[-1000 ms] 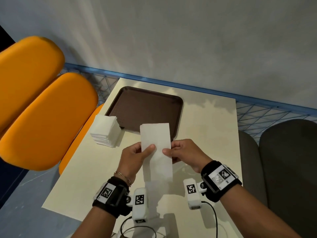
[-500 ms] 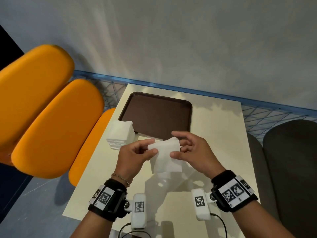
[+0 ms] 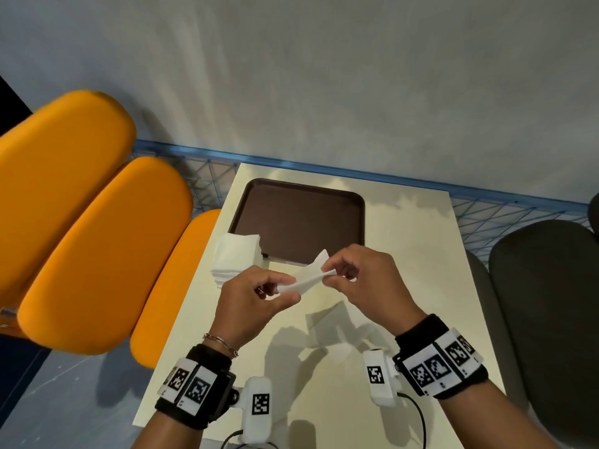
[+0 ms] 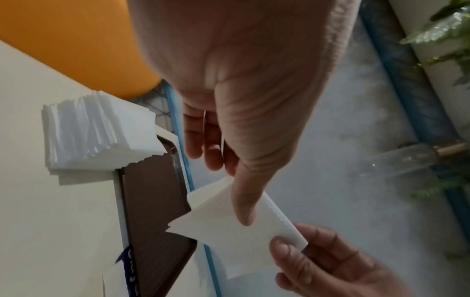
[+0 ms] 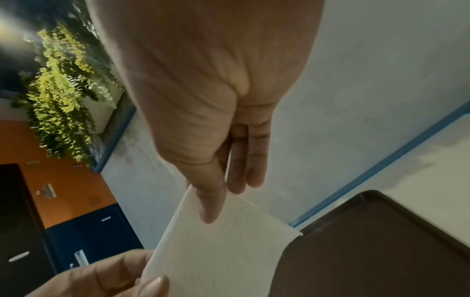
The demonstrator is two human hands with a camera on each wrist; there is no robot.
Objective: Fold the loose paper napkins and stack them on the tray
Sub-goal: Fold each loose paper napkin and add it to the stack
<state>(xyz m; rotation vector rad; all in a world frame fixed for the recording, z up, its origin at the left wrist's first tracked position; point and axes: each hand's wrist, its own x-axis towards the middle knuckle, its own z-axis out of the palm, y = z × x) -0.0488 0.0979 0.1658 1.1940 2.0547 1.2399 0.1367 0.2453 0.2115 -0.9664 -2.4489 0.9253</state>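
We pinch the first napkin (image 3: 306, 279) between left hand (image 3: 256, 306) and right hand (image 3: 366, 280); tray (image 3: 360, 222) bare, pile (image 3: 236, 257) waiting.

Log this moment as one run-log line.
stage: folding | hands: left hand and right hand pinch one napkin above table | tray: no napkins | loose stack: beside tray

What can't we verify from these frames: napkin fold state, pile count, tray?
- Napkin fold count: head view sees it edge-on, pinched between the left hand and right hand.
- Pile count: layers too fine; blurred in left wrist view.
- Tray near edge: hidden behind the hands; cut off in both wrist views.
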